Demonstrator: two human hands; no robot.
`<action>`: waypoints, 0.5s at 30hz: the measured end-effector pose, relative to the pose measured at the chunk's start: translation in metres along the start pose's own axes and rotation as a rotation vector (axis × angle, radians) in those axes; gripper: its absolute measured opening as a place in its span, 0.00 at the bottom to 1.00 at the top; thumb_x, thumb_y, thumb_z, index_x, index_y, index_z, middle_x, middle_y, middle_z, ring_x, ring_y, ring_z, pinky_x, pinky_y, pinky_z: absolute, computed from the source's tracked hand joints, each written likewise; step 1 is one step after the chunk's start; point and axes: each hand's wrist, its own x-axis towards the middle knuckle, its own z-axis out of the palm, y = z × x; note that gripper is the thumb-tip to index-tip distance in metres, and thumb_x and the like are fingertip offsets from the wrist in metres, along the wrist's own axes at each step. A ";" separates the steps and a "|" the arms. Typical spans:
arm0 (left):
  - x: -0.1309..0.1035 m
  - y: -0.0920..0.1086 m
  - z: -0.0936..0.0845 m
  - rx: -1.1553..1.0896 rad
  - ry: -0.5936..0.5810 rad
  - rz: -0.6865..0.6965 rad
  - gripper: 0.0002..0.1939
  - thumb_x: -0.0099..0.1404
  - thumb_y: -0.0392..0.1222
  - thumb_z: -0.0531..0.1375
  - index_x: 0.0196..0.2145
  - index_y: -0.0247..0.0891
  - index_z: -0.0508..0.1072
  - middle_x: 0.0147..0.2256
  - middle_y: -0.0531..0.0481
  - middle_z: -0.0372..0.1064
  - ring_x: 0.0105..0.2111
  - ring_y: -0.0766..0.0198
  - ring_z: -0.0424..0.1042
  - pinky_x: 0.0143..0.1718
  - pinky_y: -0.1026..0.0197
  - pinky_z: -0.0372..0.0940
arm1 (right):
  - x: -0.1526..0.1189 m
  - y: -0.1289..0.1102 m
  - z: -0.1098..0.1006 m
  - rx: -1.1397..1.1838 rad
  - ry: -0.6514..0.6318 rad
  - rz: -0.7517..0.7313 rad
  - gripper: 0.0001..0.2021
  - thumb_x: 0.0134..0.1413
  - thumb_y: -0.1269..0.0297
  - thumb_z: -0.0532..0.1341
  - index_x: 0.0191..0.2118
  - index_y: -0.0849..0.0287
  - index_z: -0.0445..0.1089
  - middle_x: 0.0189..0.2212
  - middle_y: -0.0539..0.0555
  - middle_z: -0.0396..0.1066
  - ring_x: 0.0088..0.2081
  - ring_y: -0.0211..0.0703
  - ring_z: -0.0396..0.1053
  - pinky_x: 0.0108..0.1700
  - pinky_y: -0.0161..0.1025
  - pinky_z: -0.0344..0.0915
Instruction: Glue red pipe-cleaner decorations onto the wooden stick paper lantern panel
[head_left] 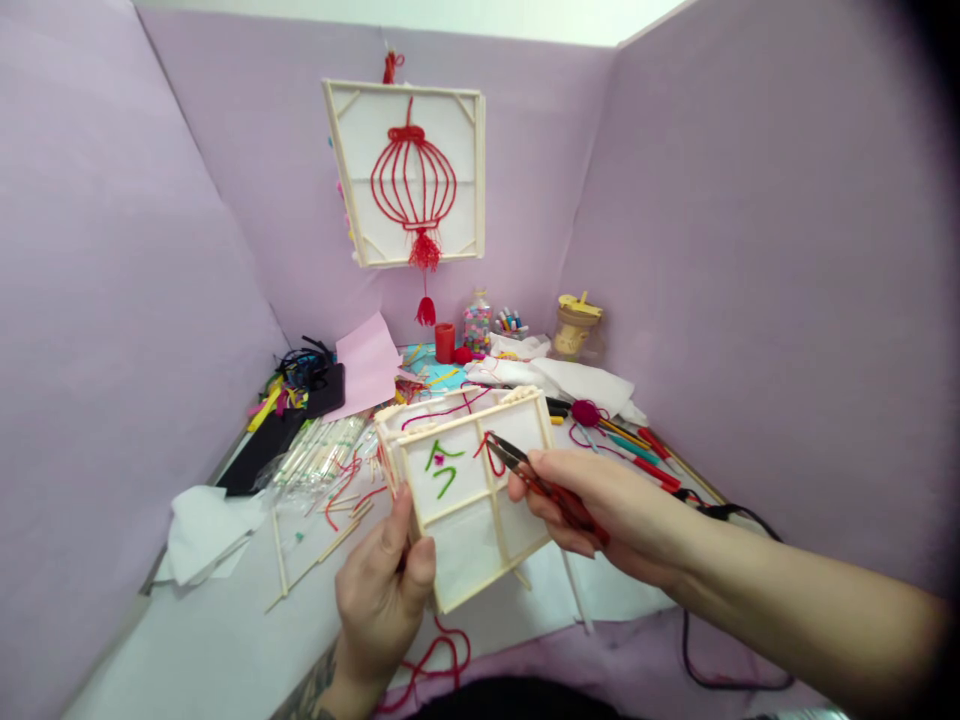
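My left hand [386, 575] grips the lower left edge of a box-shaped paper lantern [465, 555], its thumb on the front. The lantern has pale wooden sticks around white panels, with a crossbar dividing the front into panes. Green yarn strokes [445, 483] with a small pink spot lie on the upper left pane. On the upper right pane are red yarn strokes [481, 446]. My right hand [574, 490] is closed around red-handled scissors [513, 460]. Their dark tips are over the red strokes; contact is hard to tell. The palm hides part of the handles.
Above hangs a similar lantern [367, 215] with a red yarn design. Loose sticks [330, 550] and a bag of sticks [319, 450] lie left. Behind stand a bead jar [477, 325] and a lidded cup [574, 330]. Markers [649, 465] and a cable [686, 650] are right.
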 end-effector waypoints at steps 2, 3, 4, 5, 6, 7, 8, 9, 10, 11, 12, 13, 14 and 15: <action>0.002 0.001 0.000 0.008 -0.001 0.014 0.29 0.67 0.40 0.58 0.64 0.47 0.58 0.43 0.48 0.77 0.34 0.67 0.76 0.37 0.69 0.70 | 0.000 0.000 -0.001 -0.003 0.006 0.002 0.16 0.58 0.56 0.50 0.32 0.62 0.68 0.17 0.43 0.54 0.13 0.26 0.46 0.17 0.34 0.38; 0.002 0.002 0.000 0.012 -0.005 0.018 0.28 0.68 0.40 0.57 0.64 0.47 0.58 0.43 0.48 0.77 0.34 0.67 0.76 0.37 0.69 0.70 | 0.000 0.001 -0.001 -0.005 0.006 0.003 0.16 0.58 0.56 0.50 0.31 0.62 0.68 0.17 0.43 0.54 0.13 0.26 0.46 0.17 0.34 0.38; 0.003 0.002 0.000 0.014 -0.007 0.020 0.28 0.68 0.40 0.57 0.64 0.47 0.57 0.43 0.48 0.77 0.34 0.67 0.76 0.37 0.69 0.70 | 0.000 0.001 -0.002 -0.008 0.006 0.002 0.16 0.59 0.56 0.50 0.31 0.62 0.68 0.17 0.43 0.54 0.13 0.26 0.46 0.17 0.34 0.38; 0.003 0.002 0.000 0.013 -0.010 0.022 0.28 0.68 0.40 0.57 0.64 0.47 0.57 0.43 0.48 0.77 0.34 0.67 0.76 0.37 0.69 0.70 | 0.000 0.001 -0.002 -0.011 0.006 0.002 0.16 0.59 0.56 0.50 0.31 0.62 0.68 0.17 0.43 0.54 0.13 0.26 0.46 0.17 0.34 0.39; 0.003 0.002 0.000 0.010 -0.009 0.023 0.28 0.68 0.39 0.57 0.64 0.47 0.57 0.43 0.48 0.77 0.34 0.67 0.76 0.37 0.69 0.70 | 0.000 0.001 -0.003 -0.013 0.008 0.003 0.16 0.59 0.56 0.50 0.31 0.62 0.68 0.17 0.43 0.54 0.13 0.26 0.46 0.17 0.34 0.39; 0.003 0.002 0.000 0.005 -0.008 0.025 0.28 0.68 0.39 0.57 0.64 0.47 0.57 0.43 0.48 0.76 0.34 0.67 0.76 0.37 0.69 0.70 | 0.000 0.001 -0.003 -0.015 0.011 0.003 0.16 0.58 0.56 0.50 0.31 0.62 0.68 0.17 0.43 0.54 0.13 0.26 0.46 0.17 0.33 0.38; 0.003 0.002 0.000 0.001 -0.007 0.031 0.29 0.68 0.39 0.57 0.64 0.47 0.57 0.43 0.48 0.76 0.35 0.67 0.76 0.37 0.69 0.70 | 0.000 0.001 -0.003 -0.017 0.014 0.006 0.16 0.58 0.56 0.50 0.31 0.62 0.68 0.17 0.43 0.54 0.13 0.26 0.46 0.17 0.33 0.38; 0.002 0.002 0.000 -0.003 -0.008 0.036 0.29 0.68 0.39 0.57 0.64 0.47 0.57 0.43 0.48 0.76 0.35 0.67 0.76 0.37 0.69 0.70 | 0.001 0.001 -0.003 -0.020 0.017 0.007 0.15 0.58 0.56 0.51 0.31 0.62 0.68 0.17 0.43 0.54 0.13 0.26 0.46 0.17 0.33 0.38; 0.002 0.001 0.000 -0.006 -0.010 0.039 0.29 0.68 0.39 0.57 0.64 0.47 0.57 0.43 0.48 0.76 0.34 0.67 0.76 0.37 0.69 0.70 | 0.001 0.000 -0.003 -0.021 0.022 0.006 0.15 0.57 0.57 0.51 0.31 0.62 0.68 0.17 0.43 0.54 0.13 0.26 0.45 0.17 0.33 0.38; 0.001 0.001 0.001 -0.010 -0.013 0.039 0.29 0.68 0.39 0.57 0.65 0.47 0.57 0.43 0.48 0.76 0.34 0.67 0.76 0.37 0.69 0.70 | 0.001 0.000 -0.002 -0.023 0.026 0.006 0.14 0.56 0.57 0.52 0.30 0.62 0.68 0.17 0.43 0.54 0.13 0.26 0.45 0.16 0.33 0.37; 0.000 0.001 0.001 -0.013 -0.016 0.037 0.29 0.68 0.38 0.57 0.64 0.47 0.57 0.42 0.48 0.77 0.34 0.67 0.76 0.36 0.69 0.70 | 0.001 0.000 -0.002 -0.024 0.030 0.006 0.14 0.55 0.58 0.53 0.30 0.62 0.68 0.16 0.43 0.54 0.13 0.26 0.44 0.16 0.33 0.37; 0.000 0.000 0.001 -0.016 -0.017 0.033 0.29 0.67 0.38 0.58 0.64 0.47 0.57 0.42 0.48 0.77 0.34 0.67 0.76 0.36 0.69 0.70 | 0.000 -0.001 -0.002 -0.024 0.034 0.010 0.13 0.54 0.58 0.53 0.28 0.62 0.68 0.16 0.43 0.53 0.13 0.26 0.43 0.16 0.32 0.37; -0.001 0.000 0.001 -0.019 -0.016 0.029 0.29 0.67 0.38 0.58 0.64 0.47 0.58 0.42 0.48 0.76 0.34 0.67 0.76 0.36 0.69 0.70 | 0.000 -0.001 -0.002 -0.023 0.038 0.014 0.12 0.53 0.59 0.54 0.27 0.62 0.67 0.15 0.43 0.53 0.13 0.26 0.43 0.16 0.32 0.37; -0.001 0.000 0.001 -0.022 -0.014 0.029 0.29 0.67 0.38 0.58 0.64 0.47 0.58 0.43 0.48 0.76 0.34 0.67 0.76 0.36 0.69 0.70 | 0.000 -0.001 -0.002 -0.022 0.043 0.019 0.12 0.53 0.59 0.55 0.26 0.62 0.66 0.15 0.43 0.52 0.14 0.26 0.42 0.16 0.32 0.36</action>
